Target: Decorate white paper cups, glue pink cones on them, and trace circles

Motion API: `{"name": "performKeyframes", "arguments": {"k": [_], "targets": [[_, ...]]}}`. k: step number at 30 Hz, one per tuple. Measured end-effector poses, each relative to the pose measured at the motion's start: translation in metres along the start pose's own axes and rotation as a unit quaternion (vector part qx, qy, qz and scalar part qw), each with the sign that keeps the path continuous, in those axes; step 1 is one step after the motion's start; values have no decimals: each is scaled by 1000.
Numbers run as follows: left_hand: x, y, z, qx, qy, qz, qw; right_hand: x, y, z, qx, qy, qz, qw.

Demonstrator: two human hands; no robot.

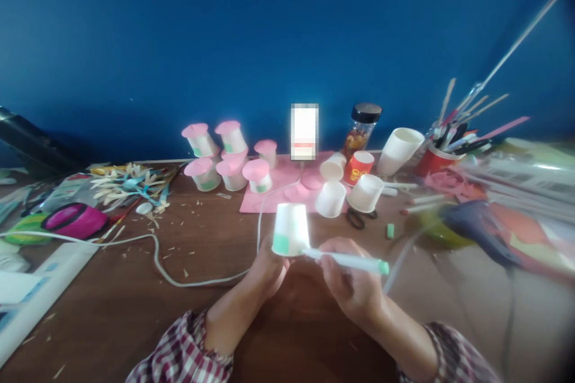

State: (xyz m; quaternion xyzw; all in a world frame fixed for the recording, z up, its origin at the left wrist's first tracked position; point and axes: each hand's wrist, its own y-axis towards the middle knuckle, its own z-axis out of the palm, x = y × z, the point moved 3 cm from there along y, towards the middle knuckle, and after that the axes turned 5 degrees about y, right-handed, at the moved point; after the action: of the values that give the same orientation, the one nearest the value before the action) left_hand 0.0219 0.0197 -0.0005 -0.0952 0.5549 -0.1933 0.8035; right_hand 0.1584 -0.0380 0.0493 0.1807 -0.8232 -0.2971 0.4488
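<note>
My left hand (268,266) grips a white paper cup (293,224) near its lower rim, the cup turned bottom up. A patch of light green colour shows on the cup's lower left side. My right hand (348,278) is closed around a green marker (354,260). The marker's tip meets the cup low on its right side, and its green end points right. The marker's small green cap (390,231) appears to lie on the table to the right. Part of my left fingers is hidden behind the cup.
Several pink-topped cups (204,173) stand stacked at the back left. White cups (330,198), a red cup (359,167) and a dark-lidded jar (362,131) stand around pink paper (251,200). A white cable (193,283) crosses the table (112,311); a pen holder (435,161) is right.
</note>
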Motion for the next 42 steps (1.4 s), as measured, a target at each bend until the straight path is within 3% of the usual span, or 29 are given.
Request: {"name": "performKeyframes", "arguments": {"k": [19,42], "targets": [[2,2,-2,11,-15,17,1000,-1,1,0,-4,-2,-10,1000],[-1,0,1,14,-31,-21,999,-4,1,-1,-8,32,28,999]]}}
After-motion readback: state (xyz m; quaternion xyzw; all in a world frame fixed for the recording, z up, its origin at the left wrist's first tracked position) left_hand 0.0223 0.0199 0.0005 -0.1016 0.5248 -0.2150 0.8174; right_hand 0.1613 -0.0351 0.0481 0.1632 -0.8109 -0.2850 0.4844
